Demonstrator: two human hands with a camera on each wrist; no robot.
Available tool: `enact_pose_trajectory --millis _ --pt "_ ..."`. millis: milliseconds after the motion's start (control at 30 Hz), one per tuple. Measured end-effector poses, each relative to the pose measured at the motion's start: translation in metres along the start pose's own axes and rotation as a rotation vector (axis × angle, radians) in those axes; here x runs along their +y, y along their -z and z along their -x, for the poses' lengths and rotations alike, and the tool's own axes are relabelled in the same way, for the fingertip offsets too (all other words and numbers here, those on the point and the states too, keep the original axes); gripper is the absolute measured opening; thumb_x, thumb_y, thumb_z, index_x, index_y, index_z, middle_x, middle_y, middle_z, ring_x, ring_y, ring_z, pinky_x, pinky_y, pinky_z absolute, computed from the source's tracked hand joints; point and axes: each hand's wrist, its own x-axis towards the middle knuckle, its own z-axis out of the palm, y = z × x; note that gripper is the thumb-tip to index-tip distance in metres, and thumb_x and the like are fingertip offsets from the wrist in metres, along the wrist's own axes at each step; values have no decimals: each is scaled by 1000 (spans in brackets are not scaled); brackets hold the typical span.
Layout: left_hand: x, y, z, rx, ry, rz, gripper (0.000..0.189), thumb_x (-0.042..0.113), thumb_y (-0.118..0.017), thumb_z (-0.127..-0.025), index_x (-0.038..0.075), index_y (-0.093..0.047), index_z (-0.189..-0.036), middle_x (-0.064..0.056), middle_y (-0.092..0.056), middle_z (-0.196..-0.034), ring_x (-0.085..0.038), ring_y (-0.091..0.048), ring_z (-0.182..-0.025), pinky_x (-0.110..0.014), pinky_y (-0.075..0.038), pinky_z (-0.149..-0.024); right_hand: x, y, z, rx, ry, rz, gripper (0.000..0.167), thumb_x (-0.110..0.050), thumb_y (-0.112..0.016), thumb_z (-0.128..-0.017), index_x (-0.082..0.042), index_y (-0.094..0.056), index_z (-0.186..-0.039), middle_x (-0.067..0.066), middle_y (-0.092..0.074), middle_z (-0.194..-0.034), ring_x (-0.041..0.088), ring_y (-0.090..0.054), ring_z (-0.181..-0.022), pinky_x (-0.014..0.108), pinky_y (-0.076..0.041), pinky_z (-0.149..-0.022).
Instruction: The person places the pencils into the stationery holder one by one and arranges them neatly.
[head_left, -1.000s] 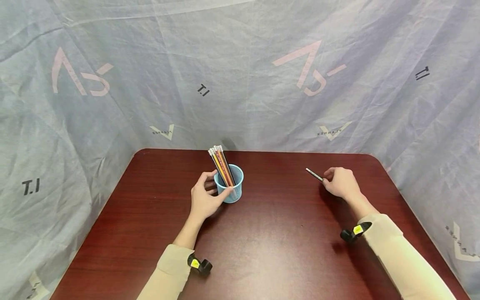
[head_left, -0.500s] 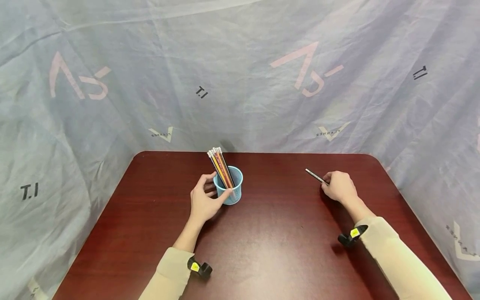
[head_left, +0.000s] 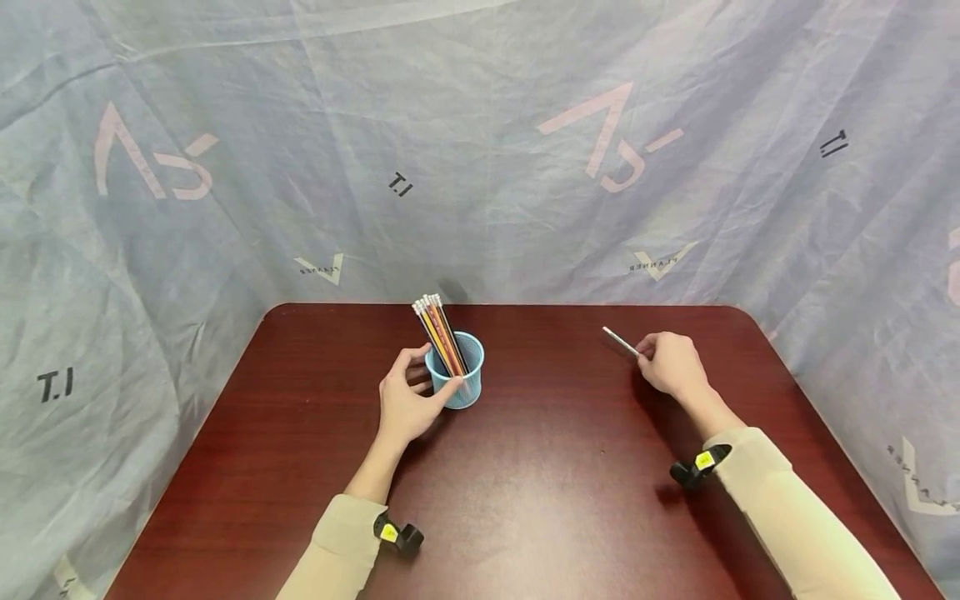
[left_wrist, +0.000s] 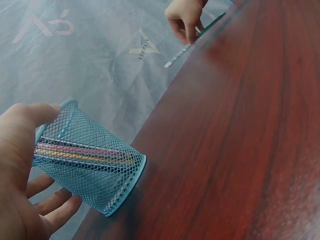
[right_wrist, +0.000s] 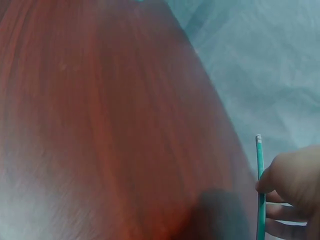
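Observation:
A light blue mesh pencil cup [head_left: 472, 387] stands on the table with several pencils [head_left: 438, 333] leaning left in it, white eraser ends up. My left hand [head_left: 405, 404] holds the cup from its left side, thumb at the near rim and fingers at the far side. Through the mesh [left_wrist: 95, 185] in the left wrist view, the pencils' lower parts show. Over to the right, my right hand [head_left: 675, 367] pinches a single pencil [head_left: 619, 341] between thumb and fingers. In the right wrist view this pencil [right_wrist: 260, 160] is green, with its eraser end pointing away from the hand.
The dark red wooden table [head_left: 525, 483] has rounded far corners. A grey printed cloth [head_left: 480, 150] hangs behind it and along both sides. Black wrist cameras [head_left: 400, 535] sit at the cuffs of both pale sleeves.
My right hand has shifted slightly left with the pencil, and the eraser end sits a little higher in the head view. The left hand keeps its hold on the cup.

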Motion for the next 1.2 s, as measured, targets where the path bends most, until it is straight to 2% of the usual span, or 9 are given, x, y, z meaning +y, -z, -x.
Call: enact_pose_trajectory --millis 133,267,367,533,633,800,900,1033,1200 --pt "0 0 1 2 0 -7 64 18 -98 -76 6 -67 -131 -18 -75 -118 -36 -76 -107 -49 -68 -87 -17 9 -4 54 14 -88 10 -8 -72 -91 -3 -80 -95 11 -79 -80 29 -73 -73 47 -56 -68" --pt "1 1 0 9 -2 -18 65 17 -98 -76 3 -66 -131 -18 -75 -119 -36 -76 -108 -49 -68 -87 -41 20 -8 67 -36 -210 12 -16 -75 -96 -9 -81 -104 10 -81 -86 21 -73 -73 35 -52 -68" --pt "1 0 0 10 -4 -26 66 16 -97 -76 2 -66 -131 -18 -75 -119 -36 -76 -108 -48 -68 -87 -60 27 -10 73 -48 -275 13 -18 -75 -98 -10 -80 -106 10 -82 -91 18 -75 -77 30 -52 -69" --pt "0 0 1 4 2 -34 66 17 -98 -75 3 -66 -131 -18 -75 -118 -34 -76 -108 -47 -68 -87 -90 39 -12 82 -22 -380 13 -17 -73 -100 -8 -76 -109 12 -81 -99 9 -73 -80 21 -53 -73" --pt "0 0 1 4 -5 -32 66 18 -98 -75 4 -66 -131 -18 -75 -117 -34 -77 -106 -47 -68 -86 -108 47 -18 125 3 -526 14 -13 -72 -101 -3 -73 -110 12 -77 -97 4 -70 -79 15 -56 -73" --pt "-1 1 0 8 -27 -35 65 17 -97 -76 2 -66 -132 -20 -75 -116 -38 -79 -99 -49 -68 -84 -140 58 -31 189 79 -889 15 1 -66 -101 10 -61 -111 2 -68 -91 5 -70 -80 18 -63 -74" --pt "-1 2 -1 3 -24 -39 66 18 -97 -77 3 -66 -132 -20 -75 -117 -38 -80 -98 -49 -68 -85 -162 60 -34 201 129 -1021 13 8 -64 -99 12 -57 -110 -3 -65 -90 8 -70 -83 23 -65 -78" --pt "0 1 -1 -8 -21 -38 66 18 -97 -77 3 -65 -132 -20 -74 -117 -37 -79 -99 -49 -68 -86 -189 54 -37 202 195 -1088 13 12 -63 -98 12 -55 -108 -2 -66 -90 11 -72 -84 27 -67 -81" --pt "1 1 0 -4 -12 -18 66 18 -97 -77 3 -66 -132 -21 -74 -117 -40 -79 -99 -52 -68 -86 -218 36 -40 171 254 -1078 12 12 -62 -98 13 -54 -107 6 -66 -92 10 -71 -84 29 -67 -81"
